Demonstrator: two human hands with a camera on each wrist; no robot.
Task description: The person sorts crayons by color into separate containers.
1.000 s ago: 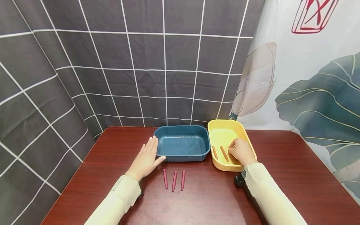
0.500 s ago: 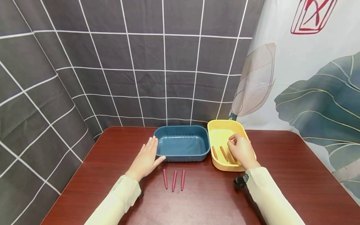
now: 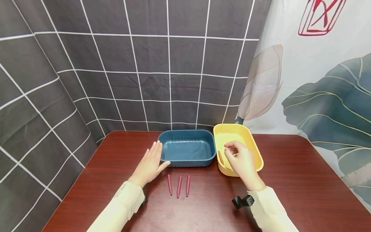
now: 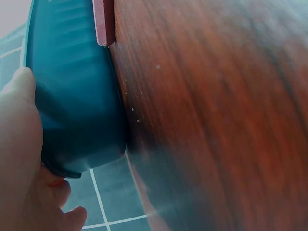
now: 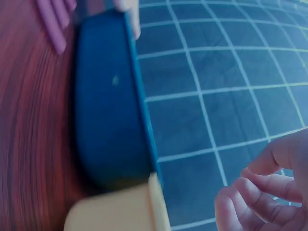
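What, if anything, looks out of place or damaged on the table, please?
Nothing stands out: the blue bin and yellow bin stand upright, side by side, the pink crayons lie in a row, and no spill or damage shows.

an indoor corner screened off by fabric, whether home or studio unclear, shown by the creased gray grid-patterned cloth (image 3: pixel 150 53) and leaf-printed white curtain (image 3: pixel 316 87) behind a wood-grain table (image 3: pixel 214 206).

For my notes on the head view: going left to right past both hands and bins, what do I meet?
Left hand, blue bin, visible orange stick in the yellow bin, right hand. Pink sticks omitted; they overlap the blue bin's span.
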